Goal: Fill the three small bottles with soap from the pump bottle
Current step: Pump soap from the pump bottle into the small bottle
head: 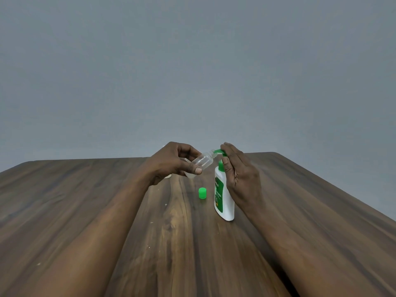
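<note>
The left hand (171, 161) pinches the tilted small bottle (202, 161); keep its mouth at the pump bottle (225, 202) nozzle while the right hand (240, 172), fingers together, presses slowly.

Our bare left forearm (96, 232) and right forearm (300, 243) run from the near corners toward the middle of the scene, drawing closer as they go. Our left hand (173, 162) is raised, its fingers curled over a small clear bottle (202, 161) and its thumb pressed beneath. We hold the bottle tilted, with its mouth pointing right. Our right hand (241, 174) stands on edge just to the right, palm facing left. Its fingers are nearly straight and point up, with their tips laid on top of the green pump head (220, 151). The thumb lies upright along the pump's neck. Our two hands are near each other, not touching.
</note>
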Motion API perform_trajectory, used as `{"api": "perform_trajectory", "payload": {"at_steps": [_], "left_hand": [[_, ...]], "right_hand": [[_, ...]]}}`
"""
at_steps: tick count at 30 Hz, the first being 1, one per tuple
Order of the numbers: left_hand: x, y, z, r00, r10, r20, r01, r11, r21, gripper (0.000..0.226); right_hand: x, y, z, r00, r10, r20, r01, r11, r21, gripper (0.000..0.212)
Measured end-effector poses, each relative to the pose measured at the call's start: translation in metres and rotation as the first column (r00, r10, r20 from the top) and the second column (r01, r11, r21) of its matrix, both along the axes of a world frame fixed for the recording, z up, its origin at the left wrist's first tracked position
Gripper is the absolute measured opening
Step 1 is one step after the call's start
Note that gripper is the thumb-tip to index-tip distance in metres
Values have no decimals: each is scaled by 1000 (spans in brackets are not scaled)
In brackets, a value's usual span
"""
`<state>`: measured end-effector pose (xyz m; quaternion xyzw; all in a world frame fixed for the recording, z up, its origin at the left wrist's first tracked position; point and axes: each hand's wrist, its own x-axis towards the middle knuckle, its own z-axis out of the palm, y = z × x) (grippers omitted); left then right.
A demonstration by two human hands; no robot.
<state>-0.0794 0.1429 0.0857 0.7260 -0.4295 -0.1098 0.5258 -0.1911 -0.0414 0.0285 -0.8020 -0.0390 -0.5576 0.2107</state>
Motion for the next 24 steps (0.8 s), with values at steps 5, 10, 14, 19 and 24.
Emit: {"api": "perform_trajectory", "payload": {"at_steps": [5, 10, 14, 19, 24], "left_hand": [[-1, 1, -2, 999, 23, 29, -24, 1000, 18, 33], [-2, 1, 0, 998, 38, 55, -41, 997, 62, 36], [-3, -1, 0, 999, 17, 43, -19, 998, 62, 34], [0, 0, 3, 998, 32, 53, -34, 998, 46, 31], [1, -1, 1, 998, 24, 52, -27, 998, 60, 34]], "right_hand": [[-1, 1, -3, 999, -37, -39, 36, 999, -37, 35], [-3, 0, -4, 996, -51, -72, 46, 997, -66, 36], [-5, 3, 0, 996, -22, -91, 19, 999, -29, 37], [-8, 2, 3, 995, 4, -96, -5, 1000, -11, 38], [-8, 4, 4, 994, -35, -108, 32, 999, -29, 35]]}}
